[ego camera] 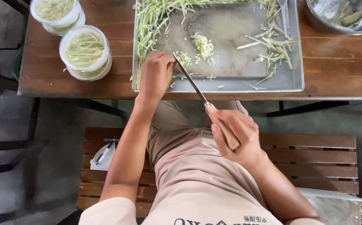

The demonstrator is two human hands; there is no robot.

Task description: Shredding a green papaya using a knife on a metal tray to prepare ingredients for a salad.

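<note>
At the 10 o'clock corner of the wooden table (pixel 331 66), two lidded round tubs (pixel 85 52) of pale green shreds are standing just beside each other, one partly out of frame. To their right a metal tray (pixel 289 83) is carrying a grey cutting board (pixel 231 46). Long green strips (pixel 152 21) are lying along the board's 9 o'clock edge, and more are scattered at 3 o'clock. The left hand (pixel 156 75) is resting knuckles-up at the board's 7 o'clock corner, fingers curled downward and pressing on the strips there; whether it is pinching any cannot be told. The knife (pixel 191 79) is running diagonally from that hand toward 5 o'clock, its tip touching the board beside a small heap of minced pieces (pixel 202 45). The right hand (pixel 235 137) is closed fully around the wooden handle, held off the table above the lap. Judgement: fine chopping of the strips is under way. The next stroke calls for the blade to be raised and brought square to the strips, clear of the left fingertips. At 1 o'clock a metal bowl (pixel 314 16) is holding scraps.
</note>
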